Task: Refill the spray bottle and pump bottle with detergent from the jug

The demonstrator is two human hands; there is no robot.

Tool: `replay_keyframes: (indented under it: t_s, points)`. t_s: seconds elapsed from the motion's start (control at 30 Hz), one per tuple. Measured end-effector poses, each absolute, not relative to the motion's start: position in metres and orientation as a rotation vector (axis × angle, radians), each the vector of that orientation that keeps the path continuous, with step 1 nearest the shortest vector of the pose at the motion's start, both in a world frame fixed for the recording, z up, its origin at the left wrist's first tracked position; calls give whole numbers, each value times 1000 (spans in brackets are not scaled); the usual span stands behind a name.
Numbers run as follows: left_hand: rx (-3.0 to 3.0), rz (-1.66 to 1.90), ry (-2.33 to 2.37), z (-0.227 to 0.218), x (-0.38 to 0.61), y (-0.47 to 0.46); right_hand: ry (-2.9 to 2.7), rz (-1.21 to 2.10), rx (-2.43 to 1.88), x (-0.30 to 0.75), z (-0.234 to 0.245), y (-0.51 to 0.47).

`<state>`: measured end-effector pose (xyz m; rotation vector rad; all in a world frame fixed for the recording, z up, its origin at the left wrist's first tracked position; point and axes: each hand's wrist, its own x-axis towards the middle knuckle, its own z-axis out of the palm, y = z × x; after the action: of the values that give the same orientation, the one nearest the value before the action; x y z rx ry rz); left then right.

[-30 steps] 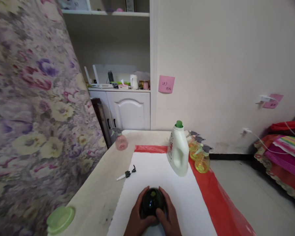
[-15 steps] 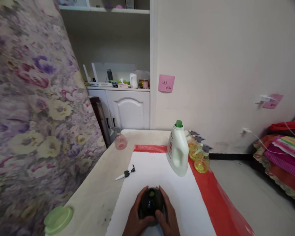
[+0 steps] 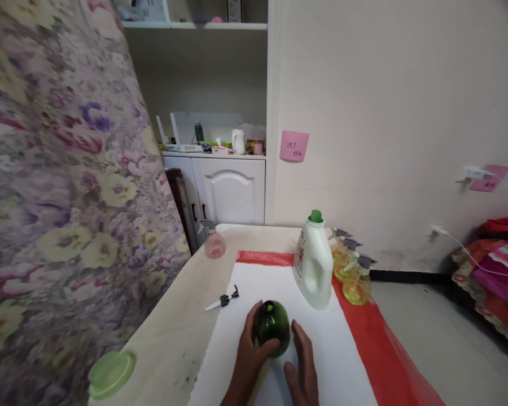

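My left hand (image 3: 253,352) is wrapped round a glossy dark green round bottle (image 3: 273,327), thumb across its near side. A small yellow-green spot shows at the bottle's top. Just right of it, my right hand (image 3: 301,363) is open, thumb and fingers apart, with a narrow gap to the bottle. Beyond the left hand lies a black pump head (image 3: 224,300) with a white tube, on its side across the edge of the white sheet (image 3: 330,361). A large pale green jug (image 3: 313,265) with a green top stands upright farther back.
Several spray bottles with yellow liquid (image 3: 356,288) stand on the red strip (image 3: 364,332) at right. A pink spray bottle (image 3: 214,243) stands at the table's back left. A light green lid-like dish (image 3: 111,373) sits at the front left, near the floral curtain (image 3: 80,225).
My right hand has come off the green bottle and opened beside it. The left hand keeps hold of the bottle, which has shifted slightly up and right in view. The camera has turned slightly left.
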<state>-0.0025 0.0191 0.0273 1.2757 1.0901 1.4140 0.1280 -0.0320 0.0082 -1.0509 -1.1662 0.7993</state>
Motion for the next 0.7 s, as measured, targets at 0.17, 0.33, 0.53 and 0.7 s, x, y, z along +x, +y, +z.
replay_keyframes:
  t_s: [0.17, 0.33, 0.53, 0.7]
  points:
    - [1306, 1378, 1170, 18, -1, 24, -1193, 811, -1057, 131, 6, -32]
    - [1283, 1381, 1119, 20, 2, 21, -1251, 696, -1108, 137, 1, -32]
    - [1251, 1386, 1118, 22, 6, 20, -1346, 681, -1065, 129, 12, -54]
    - [1226, 1384, 1106, 21, 6, 19, -1469, 671, -970, 106, 20, -84]
